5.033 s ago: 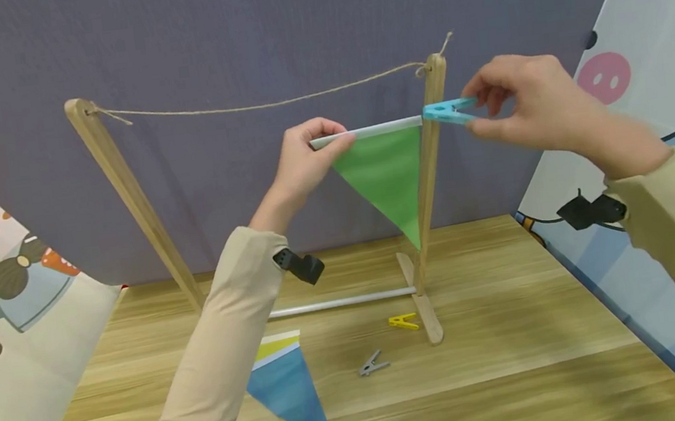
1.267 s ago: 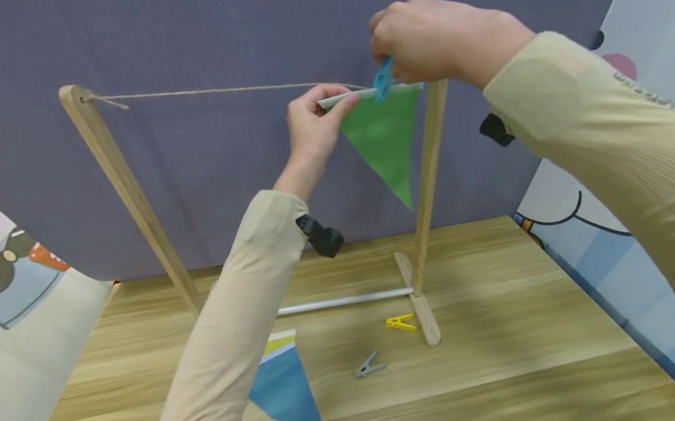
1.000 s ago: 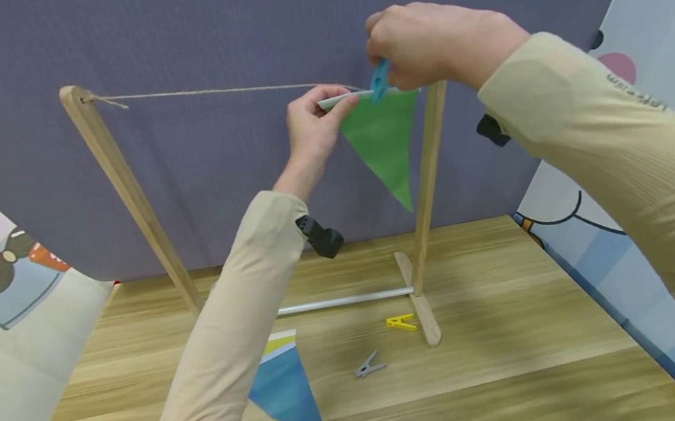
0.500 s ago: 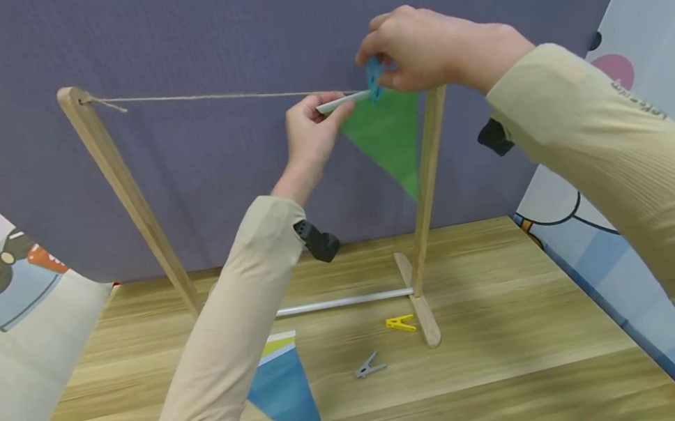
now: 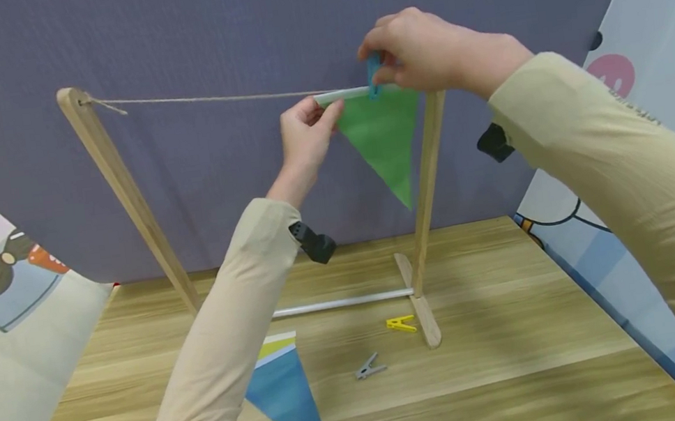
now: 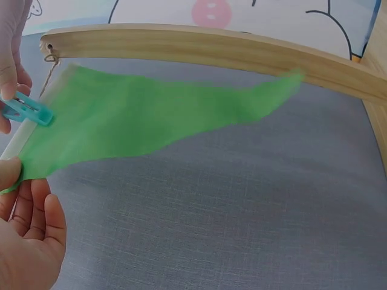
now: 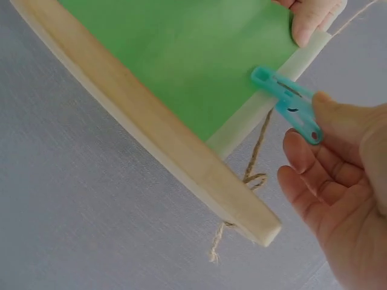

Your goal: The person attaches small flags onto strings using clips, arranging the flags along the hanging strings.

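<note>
A green triangular pennant (image 5: 385, 138) with a white top band hangs point down at the right part of the twine (image 5: 204, 99). My left hand (image 5: 305, 137) pinches the band's left end between thumb and fingers. Over the band sits a light blue clothespin (image 7: 281, 89), its jaws across the white edge. My right hand (image 5: 431, 48) holds the clothespin's handles with thumb and fingertips, as the right wrist view shows. Twine comes out from behind the band beside the clothespin; the band hides part of it.
Two wooden posts (image 5: 134, 200) and a white crossbar (image 5: 349, 302) form the stand. On the wooden table (image 5: 521, 370) lie a yellow clothespin (image 5: 400, 323), a grey clothespin (image 5: 369, 367) and a blue pennant (image 5: 293, 391) over a yellow one (image 5: 275, 347).
The pennant and clothespin have risen to the twine since the oldest frame, and the clothespin has moved onto the band. Lately the pennant swung and my left hand shifted slightly left.
</note>
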`<control>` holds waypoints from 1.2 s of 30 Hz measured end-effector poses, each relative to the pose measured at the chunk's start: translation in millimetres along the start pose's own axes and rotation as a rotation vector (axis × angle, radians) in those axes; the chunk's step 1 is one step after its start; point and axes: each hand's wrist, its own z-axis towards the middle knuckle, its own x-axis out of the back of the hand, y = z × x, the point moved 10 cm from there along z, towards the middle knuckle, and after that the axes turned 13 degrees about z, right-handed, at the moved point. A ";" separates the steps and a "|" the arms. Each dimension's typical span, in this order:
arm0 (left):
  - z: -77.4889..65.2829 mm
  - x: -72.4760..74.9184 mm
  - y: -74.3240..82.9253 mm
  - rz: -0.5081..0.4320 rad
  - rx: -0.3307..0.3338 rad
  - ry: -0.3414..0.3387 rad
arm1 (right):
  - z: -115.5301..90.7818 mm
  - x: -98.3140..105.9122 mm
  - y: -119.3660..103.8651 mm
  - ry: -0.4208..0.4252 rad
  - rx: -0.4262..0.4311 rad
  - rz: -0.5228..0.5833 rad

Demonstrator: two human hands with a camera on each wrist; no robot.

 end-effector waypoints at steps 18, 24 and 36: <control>-1.0 -0.8 0.7 -0.006 -0.014 0.009 | -1.2 -1.1 1.1 0.024 -0.014 0.006; -2.4 -3.4 0.2 0.025 -0.034 -0.033 | -8.0 -2.8 -1.2 0.032 -0.017 -0.042; -4.5 10.1 -2.0 0.068 -0.061 -0.045 | -27.0 -5.8 -9.2 0.061 0.054 -0.103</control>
